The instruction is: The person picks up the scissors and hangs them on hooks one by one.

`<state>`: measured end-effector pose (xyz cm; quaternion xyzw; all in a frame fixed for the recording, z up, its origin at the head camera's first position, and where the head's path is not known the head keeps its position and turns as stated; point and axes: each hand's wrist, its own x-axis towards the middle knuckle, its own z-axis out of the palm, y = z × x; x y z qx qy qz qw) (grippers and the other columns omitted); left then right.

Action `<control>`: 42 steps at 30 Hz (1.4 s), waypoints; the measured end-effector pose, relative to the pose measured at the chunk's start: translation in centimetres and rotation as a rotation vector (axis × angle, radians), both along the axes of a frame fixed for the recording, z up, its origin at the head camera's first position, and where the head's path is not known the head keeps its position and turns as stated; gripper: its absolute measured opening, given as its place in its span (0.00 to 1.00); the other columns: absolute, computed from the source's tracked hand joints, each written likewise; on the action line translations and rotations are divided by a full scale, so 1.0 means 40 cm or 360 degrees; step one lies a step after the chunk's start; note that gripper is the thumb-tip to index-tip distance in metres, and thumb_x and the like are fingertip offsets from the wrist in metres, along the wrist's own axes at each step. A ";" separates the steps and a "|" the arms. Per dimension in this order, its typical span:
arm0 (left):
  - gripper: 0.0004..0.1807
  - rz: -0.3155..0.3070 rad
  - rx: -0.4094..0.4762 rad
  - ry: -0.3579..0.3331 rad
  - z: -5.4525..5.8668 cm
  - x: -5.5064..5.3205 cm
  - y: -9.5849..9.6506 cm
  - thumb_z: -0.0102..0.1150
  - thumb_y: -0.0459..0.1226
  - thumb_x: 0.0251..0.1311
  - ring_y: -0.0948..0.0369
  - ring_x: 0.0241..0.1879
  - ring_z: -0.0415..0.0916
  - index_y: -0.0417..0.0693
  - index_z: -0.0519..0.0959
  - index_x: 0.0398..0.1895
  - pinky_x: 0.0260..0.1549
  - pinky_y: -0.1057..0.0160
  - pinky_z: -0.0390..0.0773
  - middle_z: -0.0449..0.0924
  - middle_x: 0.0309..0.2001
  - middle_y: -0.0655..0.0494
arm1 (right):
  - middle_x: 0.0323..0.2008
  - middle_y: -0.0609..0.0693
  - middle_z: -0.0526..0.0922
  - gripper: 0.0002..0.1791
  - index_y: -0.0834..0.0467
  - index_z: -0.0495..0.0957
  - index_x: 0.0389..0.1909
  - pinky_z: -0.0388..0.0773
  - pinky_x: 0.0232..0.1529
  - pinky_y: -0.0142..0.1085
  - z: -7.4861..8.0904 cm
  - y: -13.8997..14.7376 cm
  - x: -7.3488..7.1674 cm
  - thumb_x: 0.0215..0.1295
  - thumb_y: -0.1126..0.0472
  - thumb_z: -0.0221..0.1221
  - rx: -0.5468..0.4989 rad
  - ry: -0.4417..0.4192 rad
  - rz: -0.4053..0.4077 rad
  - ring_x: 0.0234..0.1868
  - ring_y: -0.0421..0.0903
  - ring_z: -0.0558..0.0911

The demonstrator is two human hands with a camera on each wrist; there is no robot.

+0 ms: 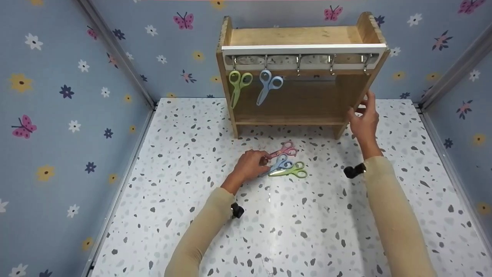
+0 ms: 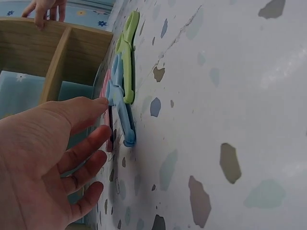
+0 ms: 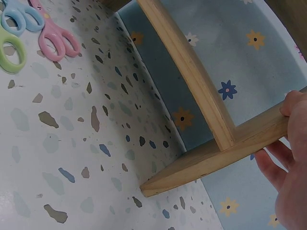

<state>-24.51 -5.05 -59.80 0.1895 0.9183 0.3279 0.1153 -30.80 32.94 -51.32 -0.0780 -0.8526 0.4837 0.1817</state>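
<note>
Pink scissors (image 1: 289, 149), blue scissors (image 1: 281, 162) and green scissors (image 1: 297, 169) lie bunched on the tabletop (image 1: 303, 215) beside the left hand (image 1: 250, 164), its thumb and fingers apart, contact unclear. The right hand (image 1: 365, 121) grips the side of the wooden rack (image 1: 290, 120); more scissors (image 1: 236, 90) hang from its hooks (image 1: 298, 65).

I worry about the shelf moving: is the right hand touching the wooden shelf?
Touching. The right wrist view shows the right hand gripping the wooden shelf, thumb and fingers on opposite sides.

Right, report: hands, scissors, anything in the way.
Left hand at loose blue scissors; pink scissors, green scissors alongside. Right hand gripping wooden hook shelf. No obstruction visible.
</note>
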 end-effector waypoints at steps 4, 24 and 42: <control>0.18 -0.0003 -0.0060 -0.0057 0.002 0.003 0.006 0.76 0.39 0.70 0.53 0.51 0.81 0.48 0.90 0.60 0.61 0.48 0.77 0.93 0.49 0.50 | 0.75 0.61 0.80 0.41 0.36 0.57 0.89 0.85 0.71 0.58 -0.001 -0.001 0.001 0.83 0.64 0.55 0.0008 0.0002 -0.0007 0.67 0.60 0.86; 0.14 -0.0042 -0.0176 -0.0044 0.000 -0.004 0.003 0.74 0.40 0.72 0.55 0.47 0.80 0.48 0.92 0.57 0.61 0.48 0.77 0.94 0.48 0.50 | 0.77 0.58 0.78 0.43 0.32 0.54 0.90 0.86 0.70 0.56 0.006 -0.002 -0.002 0.84 0.64 0.57 -0.0024 -0.0037 -0.0013 0.66 0.56 0.85; 0.09 -0.0050 -0.0169 0.0005 0.000 -0.003 0.003 0.71 0.38 0.71 0.59 0.38 0.74 0.47 0.93 0.50 0.51 0.54 0.74 0.92 0.40 0.52 | 0.76 0.61 0.80 0.41 0.36 0.54 0.91 0.85 0.71 0.58 -0.003 -0.002 -0.002 0.85 0.63 0.56 0.0025 0.0008 -0.0016 0.67 0.61 0.86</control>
